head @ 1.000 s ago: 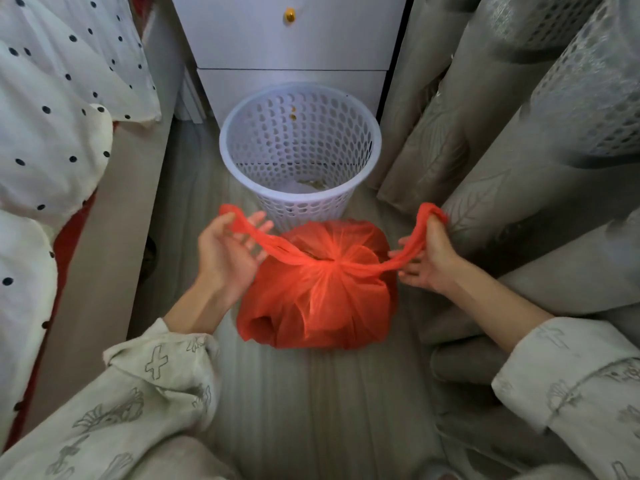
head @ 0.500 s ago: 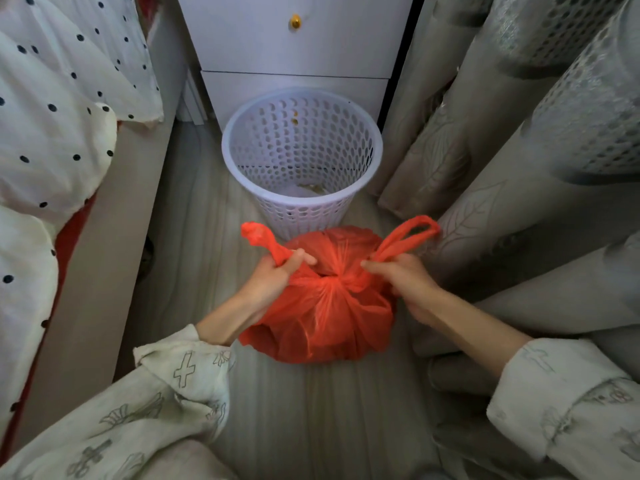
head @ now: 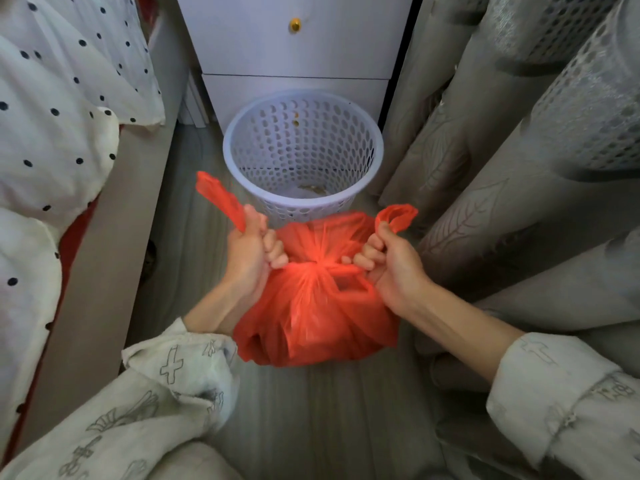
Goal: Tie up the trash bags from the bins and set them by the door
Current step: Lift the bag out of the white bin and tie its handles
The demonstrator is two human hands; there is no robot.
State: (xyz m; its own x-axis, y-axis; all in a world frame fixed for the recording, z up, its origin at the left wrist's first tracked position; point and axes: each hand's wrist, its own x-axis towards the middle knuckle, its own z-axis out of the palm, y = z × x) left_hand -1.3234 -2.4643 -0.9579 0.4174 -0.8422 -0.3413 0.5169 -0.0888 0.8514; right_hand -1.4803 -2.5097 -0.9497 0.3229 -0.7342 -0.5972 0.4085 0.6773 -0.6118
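Cinching the knot, we grip the handles of the red trash bag (head: 311, 306) at frame centre, left hand (head: 247, 256) and right hand (head: 394, 268) each clenched on one. Next: carry it doorward.

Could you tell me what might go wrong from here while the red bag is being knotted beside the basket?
1. Both hands, left hand and right hand, grip the handles of the thin red bag and pull outward at the knot; the stretched film could tear or a handle snap.
2. A short handle end could slip from a fist, leaving the knot loose.
3. The white basket stands just behind the bag; a jerk might knock it.
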